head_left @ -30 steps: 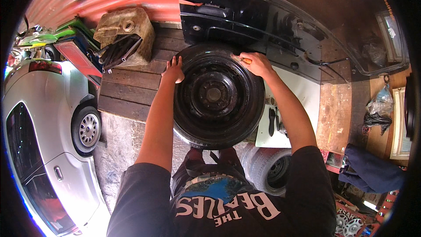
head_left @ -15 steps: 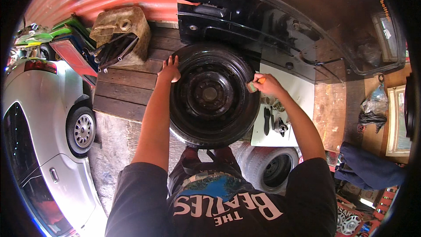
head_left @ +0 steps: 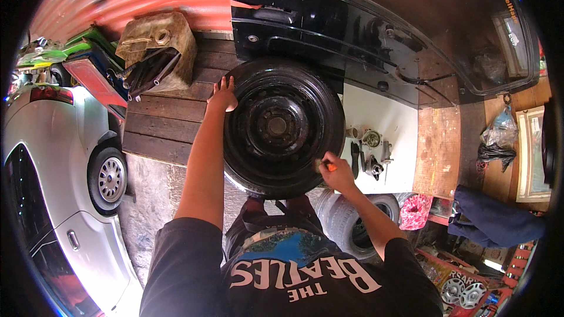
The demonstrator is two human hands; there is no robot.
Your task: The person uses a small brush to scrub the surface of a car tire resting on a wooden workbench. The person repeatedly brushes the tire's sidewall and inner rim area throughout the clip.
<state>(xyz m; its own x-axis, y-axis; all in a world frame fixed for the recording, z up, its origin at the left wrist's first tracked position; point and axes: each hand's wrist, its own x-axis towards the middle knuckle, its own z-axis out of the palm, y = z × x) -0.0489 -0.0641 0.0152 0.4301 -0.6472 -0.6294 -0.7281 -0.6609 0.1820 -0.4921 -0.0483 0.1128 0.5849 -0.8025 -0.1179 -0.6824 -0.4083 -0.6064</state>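
Note:
A black car wheel, a steel rim with its tyre on, is in front of me with its rim face up. My left hand rests against the tyre's left edge, its fingers stretched out and apart. In my right hand is a small brush with an orange handle, gripped in closed fingers. Its head is at the lower right of the wheel, close to where rim and tyre meet. My fingers hide part of the handle, and the bristles are too small to make out clearly. The rim looks dark and shiny.
On the white tabletop at right lie several metal parts and dark tools. Used tyres stand below it. At left are a wooden plank bench, a cut jerrycan holding dark rods, and a silver car. A black vehicle panel stands behind.
My right hand has moved the brush down along the wheel's right side, from its upper right to its lower right. My left hand stays on the tyre's left edge.

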